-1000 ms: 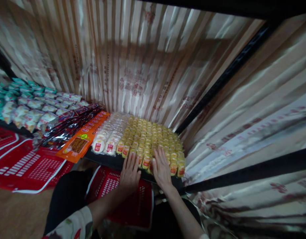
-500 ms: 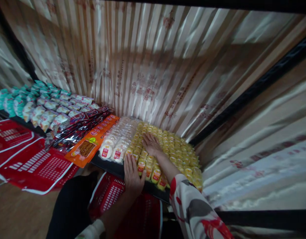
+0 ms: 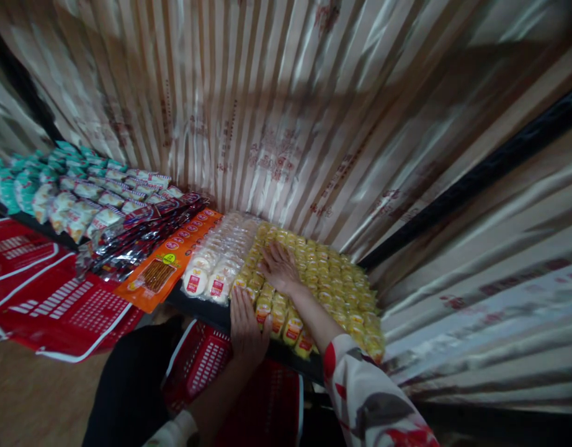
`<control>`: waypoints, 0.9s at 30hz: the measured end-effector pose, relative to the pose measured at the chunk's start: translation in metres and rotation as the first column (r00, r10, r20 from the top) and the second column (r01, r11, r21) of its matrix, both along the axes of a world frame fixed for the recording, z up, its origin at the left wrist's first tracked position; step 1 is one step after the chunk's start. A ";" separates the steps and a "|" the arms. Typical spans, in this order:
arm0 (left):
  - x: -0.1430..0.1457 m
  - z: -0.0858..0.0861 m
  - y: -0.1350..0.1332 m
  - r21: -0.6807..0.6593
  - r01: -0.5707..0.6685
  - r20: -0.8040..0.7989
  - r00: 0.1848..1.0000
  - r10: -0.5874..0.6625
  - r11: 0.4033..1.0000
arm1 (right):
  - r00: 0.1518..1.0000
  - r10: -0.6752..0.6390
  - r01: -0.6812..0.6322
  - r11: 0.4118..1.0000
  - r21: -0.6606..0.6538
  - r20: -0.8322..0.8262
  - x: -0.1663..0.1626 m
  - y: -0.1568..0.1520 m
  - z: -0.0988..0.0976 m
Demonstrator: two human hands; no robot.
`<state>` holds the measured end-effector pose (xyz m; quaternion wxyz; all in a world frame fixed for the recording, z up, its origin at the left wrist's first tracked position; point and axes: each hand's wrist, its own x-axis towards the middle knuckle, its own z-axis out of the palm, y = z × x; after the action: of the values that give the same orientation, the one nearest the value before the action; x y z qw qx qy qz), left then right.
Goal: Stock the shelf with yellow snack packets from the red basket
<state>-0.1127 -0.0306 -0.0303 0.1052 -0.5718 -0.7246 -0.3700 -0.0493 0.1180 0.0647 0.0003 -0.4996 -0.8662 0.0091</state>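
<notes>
Many small yellow packets lie in tight rows on a dark shelf. My right hand lies flat and open on the rows near their left side, fingers pointing away from me. At the front edge of the shelf, my left hand rests with its fingers stretched out against the nearest yellow packets. Right beside the yellow rows lie white round packets with red labels.
Further left on the shelf lie orange packets, dark red packets and green and white packets. Red plastic baskets sit below, one under my arms and others at the left. A striped shiny curtain hangs behind.
My right hand has reached from the front edge deeper onto the yellow rows. My left hand has stayed at the front edge. The view has swung slightly.
</notes>
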 end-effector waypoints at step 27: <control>-0.009 0.003 -0.011 0.158 0.214 -0.018 0.977 -0.214 0.964 | 0.544 -0.050 0.497 0.824 0.274 -0.838 0.094 -0.181 -0.026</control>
<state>-0.1216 -0.0418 -0.0277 0.1104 -0.6366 -0.6267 -0.4356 0.0442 -0.0630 0.0387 0.5152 -0.5572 -0.6510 0.0165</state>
